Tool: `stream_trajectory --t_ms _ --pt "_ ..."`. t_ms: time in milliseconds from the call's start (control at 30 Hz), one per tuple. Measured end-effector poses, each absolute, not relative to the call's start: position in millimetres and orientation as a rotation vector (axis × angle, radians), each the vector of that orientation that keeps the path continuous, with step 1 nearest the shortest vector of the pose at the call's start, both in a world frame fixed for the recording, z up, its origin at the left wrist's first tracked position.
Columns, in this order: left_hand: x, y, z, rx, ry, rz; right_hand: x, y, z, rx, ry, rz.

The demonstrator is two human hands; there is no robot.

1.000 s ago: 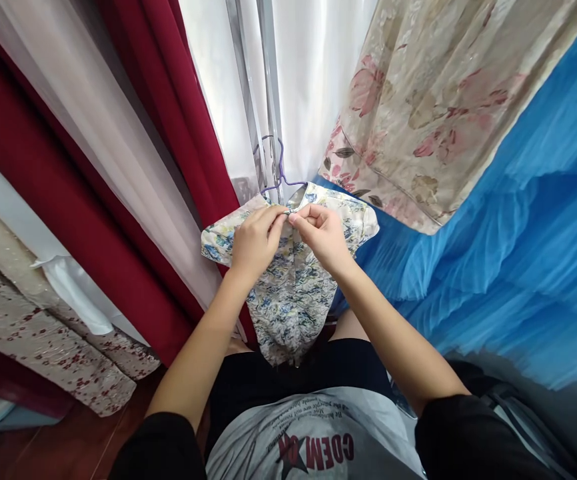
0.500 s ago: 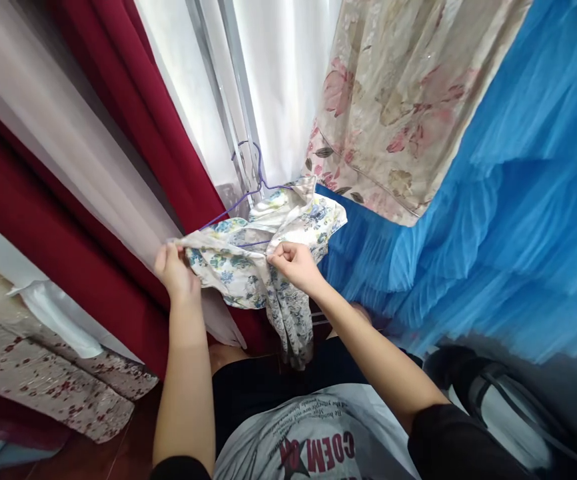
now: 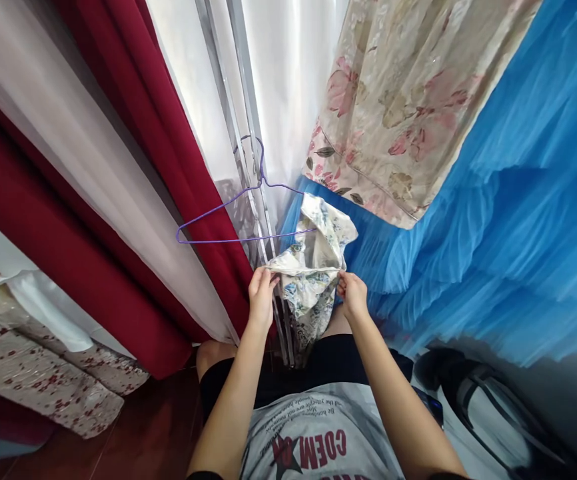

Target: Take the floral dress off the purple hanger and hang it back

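Observation:
A white garment with blue flowers (image 3: 308,293) hangs from the right arm of a purple hanger (image 3: 218,203). The hanger's left arm is bare, and its hook is at a metal pole. My left hand (image 3: 262,293) pinches the left end of the garment's edge, just below the hanger's bottom bar. My right hand (image 3: 352,293) pinches the same edge at its right end, so the edge is stretched straight between both hands. The garment's lower part drops in folds toward my lap.
Dark red curtains (image 3: 168,147) and pale fabric hang at the left. A beige floral cloth (image 3: 393,113) and a blue ruffled tulle fabric (image 3: 493,233) hang at the right. The metal pole (image 3: 248,87) stands in front. A black-and-white object (image 3: 493,413) lies at lower right.
The garment's left side has come off the hanger's left arm. My left hand has moved right with the edge, and my right hand has shifted right and slightly down.

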State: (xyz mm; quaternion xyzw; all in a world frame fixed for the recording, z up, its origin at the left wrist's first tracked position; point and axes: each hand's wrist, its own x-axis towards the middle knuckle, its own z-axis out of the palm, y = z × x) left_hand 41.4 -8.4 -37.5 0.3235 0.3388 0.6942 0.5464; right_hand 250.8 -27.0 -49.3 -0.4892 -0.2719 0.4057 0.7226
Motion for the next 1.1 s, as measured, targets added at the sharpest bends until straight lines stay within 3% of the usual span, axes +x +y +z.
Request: stream_trajectory --t_ms 267,500,600,800,933,1100 --pt "70.9 -39.0 -4.9 1.655 0.705 1.504 226.2 -40.0 -75.8 -1.114 -0.683 0.754" --pt "64.1 -68.8 23.7 2.122 0.934 1.28 189.5 -58.1 -48.5 -0.584 -0.926 1.714" --pt "43.8 -72.6 33.1 2.053 0.909 1.148 174.1 -75.2 -41.4 -0.463 -0.801 2.013" --pt "3.5 -78.6 -3.5 1.481 0.803 0.983 130.2 -106.0 -46.4 -0.337 -0.802 2.189" --pt "-29.2 -84.7 -33.8 1.345 0.793 0.757 133.3 -106.9 -37.0 -0.506 -0.87 2.196" --pt "-71.4 -89.9 -43.8 1.679 1.014 0.381 193.6 -79.1 17.9 -0.733 -1.322 2.064"
